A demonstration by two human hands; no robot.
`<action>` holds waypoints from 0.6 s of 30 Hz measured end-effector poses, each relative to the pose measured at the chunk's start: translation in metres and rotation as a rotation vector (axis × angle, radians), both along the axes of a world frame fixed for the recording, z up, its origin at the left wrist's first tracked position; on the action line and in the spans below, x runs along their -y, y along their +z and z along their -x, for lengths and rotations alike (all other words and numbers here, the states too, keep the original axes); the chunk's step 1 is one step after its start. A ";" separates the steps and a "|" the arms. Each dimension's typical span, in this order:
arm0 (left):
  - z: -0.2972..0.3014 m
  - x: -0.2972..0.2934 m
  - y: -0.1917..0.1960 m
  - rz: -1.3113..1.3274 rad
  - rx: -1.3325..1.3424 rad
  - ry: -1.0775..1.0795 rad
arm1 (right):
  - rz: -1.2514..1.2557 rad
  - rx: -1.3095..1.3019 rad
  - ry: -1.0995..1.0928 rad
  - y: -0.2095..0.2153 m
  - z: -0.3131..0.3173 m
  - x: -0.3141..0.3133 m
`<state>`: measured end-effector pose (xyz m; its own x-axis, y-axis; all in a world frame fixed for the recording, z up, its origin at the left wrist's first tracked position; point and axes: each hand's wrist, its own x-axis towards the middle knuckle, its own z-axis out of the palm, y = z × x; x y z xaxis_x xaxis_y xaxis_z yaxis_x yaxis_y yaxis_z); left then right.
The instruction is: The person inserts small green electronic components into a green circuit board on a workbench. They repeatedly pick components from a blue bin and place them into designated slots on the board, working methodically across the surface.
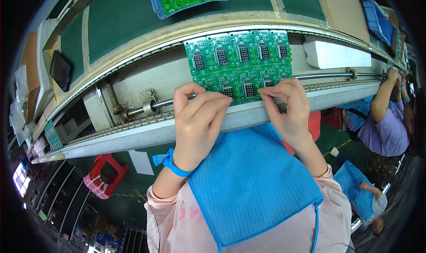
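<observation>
A green circuit board panel lies across the rails in front of me, with several black digit displays in two rows and small green parts between them. My left hand is over the panel's near left part, thumb and fingertips pinched together beside a display. Over the near right part, my right hand is also closed in a pinch, its fingertips at the board's surface. Whatever either pinch holds is too small or hidden to make out. A blue band circles my left wrist.
Beyond the rail, a blue bin holds many small green parts. A dark phone lies at left. A white foam block sits right of the panel, and a metal shaft runs under it. Co-workers are at right; a red stool stands at lower left.
</observation>
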<state>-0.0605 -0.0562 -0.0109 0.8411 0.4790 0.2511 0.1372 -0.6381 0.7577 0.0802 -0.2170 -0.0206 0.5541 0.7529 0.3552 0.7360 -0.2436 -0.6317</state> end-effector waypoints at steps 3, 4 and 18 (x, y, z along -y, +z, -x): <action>0.001 -0.001 0.002 -0.019 0.003 0.016 | 0.051 0.011 0.020 0.002 0.000 0.001; 0.002 -0.001 0.002 -0.020 0.001 0.024 | 0.073 0.016 0.032 0.002 0.000 0.002; 0.008 0.001 0.001 -0.044 0.009 0.061 | 0.067 0.074 -0.071 0.003 0.010 -0.005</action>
